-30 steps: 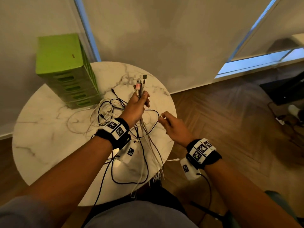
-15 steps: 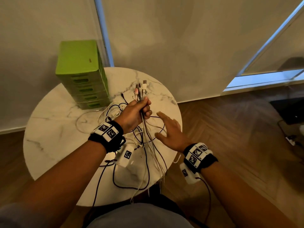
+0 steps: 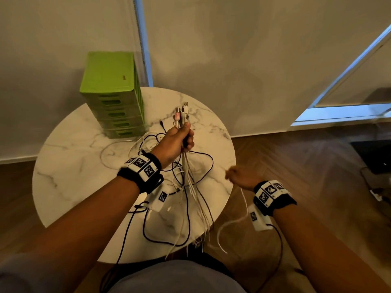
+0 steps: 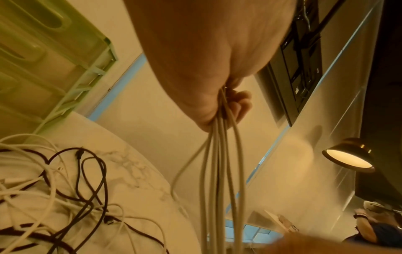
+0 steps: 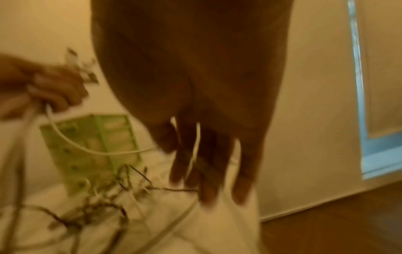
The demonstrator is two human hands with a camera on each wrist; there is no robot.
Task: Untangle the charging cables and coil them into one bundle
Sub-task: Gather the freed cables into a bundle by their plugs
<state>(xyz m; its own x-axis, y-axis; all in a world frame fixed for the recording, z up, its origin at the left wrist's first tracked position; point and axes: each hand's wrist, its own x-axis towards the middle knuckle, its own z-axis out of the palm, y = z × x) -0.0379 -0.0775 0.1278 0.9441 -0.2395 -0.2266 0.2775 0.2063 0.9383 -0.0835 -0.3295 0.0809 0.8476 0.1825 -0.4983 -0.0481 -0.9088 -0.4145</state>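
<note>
My left hand [image 3: 179, 140] is raised over the round marble table [image 3: 84, 187] and grips a bunch of charging cables just below their plugs [image 3: 182, 113], which stick up from the fist. The gathered strands [image 3: 190, 182] hang down past the table's front edge; in the left wrist view they [image 4: 219, 163] drop from the left hand [image 4: 217, 106]. My right hand [image 3: 237, 176], blurred, is to the right at the table's edge and holds a white cable [image 3: 244, 206] that droops below it. The right wrist view shows that cable [image 5: 87, 147] running between the fingers [image 5: 243, 180]. A loose tangle [image 3: 203, 163] lies on the table.
A green plastic drawer unit [image 3: 112, 96] stands at the table's back left, next to the tangle. Wood floor [image 3: 306, 176] lies to the right, a pale wall behind. Black wrist-camera leads [image 3: 127, 229] hang below both arms. A lit lamp [image 4: 348, 158] shows in the left wrist view.
My right hand, open beside the bundle half a second ago, has pulled back to the right and now holds a white cable. The left hand keeps its grip on the plug ends.
</note>
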